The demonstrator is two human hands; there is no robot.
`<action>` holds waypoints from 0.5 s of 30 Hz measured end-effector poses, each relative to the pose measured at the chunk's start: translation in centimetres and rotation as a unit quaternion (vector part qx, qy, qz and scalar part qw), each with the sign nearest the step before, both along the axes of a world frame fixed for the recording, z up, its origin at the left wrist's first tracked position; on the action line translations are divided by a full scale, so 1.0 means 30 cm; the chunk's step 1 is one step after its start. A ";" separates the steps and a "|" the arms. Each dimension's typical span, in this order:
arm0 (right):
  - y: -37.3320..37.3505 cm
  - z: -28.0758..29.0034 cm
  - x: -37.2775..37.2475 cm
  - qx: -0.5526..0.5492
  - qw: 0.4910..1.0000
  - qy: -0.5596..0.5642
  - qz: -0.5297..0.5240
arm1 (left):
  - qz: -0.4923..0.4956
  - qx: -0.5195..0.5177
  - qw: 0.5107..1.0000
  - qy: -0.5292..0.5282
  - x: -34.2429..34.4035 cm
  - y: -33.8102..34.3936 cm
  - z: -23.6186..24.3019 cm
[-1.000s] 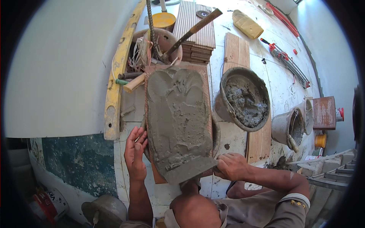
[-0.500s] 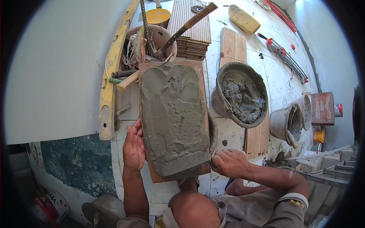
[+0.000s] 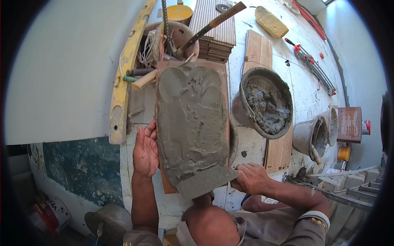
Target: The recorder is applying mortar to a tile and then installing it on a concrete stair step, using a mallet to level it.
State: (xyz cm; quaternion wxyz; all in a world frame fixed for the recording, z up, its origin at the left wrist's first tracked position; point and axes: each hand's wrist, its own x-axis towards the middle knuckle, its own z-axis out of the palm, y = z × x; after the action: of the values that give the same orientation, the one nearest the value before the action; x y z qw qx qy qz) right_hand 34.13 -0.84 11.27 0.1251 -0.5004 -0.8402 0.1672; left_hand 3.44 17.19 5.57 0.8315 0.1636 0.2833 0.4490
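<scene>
A rectangular reddish-brown tile [image 3: 226, 94] is tilted up in front of me, its upper face thickly coated with wet grey mortar [image 3: 193, 119]. My left hand [image 3: 145, 149] holds the tile's left edge, palm turned up, fingertips at the rim and thumb apart. At the lower right corner, my right hand [image 3: 252, 179] is closed around the handle of a trowel, which the fist mostly hides. The mortar-coated trowel blade [image 3: 208, 181] lies across the tile's near end, pressed to the mortar and jutting past the lower edge.
Right of the tile stands a bucket of mortar [image 3: 266, 130], with more buckets [image 3: 308, 135] farther right. Beyond the tile are a tub of tools [image 3: 188, 37], a hammer [image 3: 213, 24] and stacked tiles [image 3: 211, 30]. A yellow spirit level [image 3: 118, 110] leans along the left wall. A tile cutter [image 3: 314, 67] lies far right.
The trowel blade has slid toward me over the tile's near edge, and its right end now sits higher. My left hand keeps its place at the tile's edge. The whole view has shifted slightly.
</scene>
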 end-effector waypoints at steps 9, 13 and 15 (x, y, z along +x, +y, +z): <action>0.000 -0.019 0.014 -0.011 0.999 -0.033 0.001 | 0.004 0.012 1.000 0.014 -0.001 -0.027 -0.009; -0.027 -0.033 0.025 0.007 1.000 0.009 -0.005 | 0.006 0.026 0.999 0.020 0.005 -0.017 -0.003; -0.020 -0.011 0.027 0.003 0.999 -0.046 -0.003 | 0.008 0.023 0.999 0.023 0.003 -0.030 -0.002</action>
State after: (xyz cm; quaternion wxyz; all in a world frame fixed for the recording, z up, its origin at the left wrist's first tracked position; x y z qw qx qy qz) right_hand 34.93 -1.44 10.94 0.0884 -0.5097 -0.8441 0.1412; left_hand 3.52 16.30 5.50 0.8174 0.1906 0.2934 0.4577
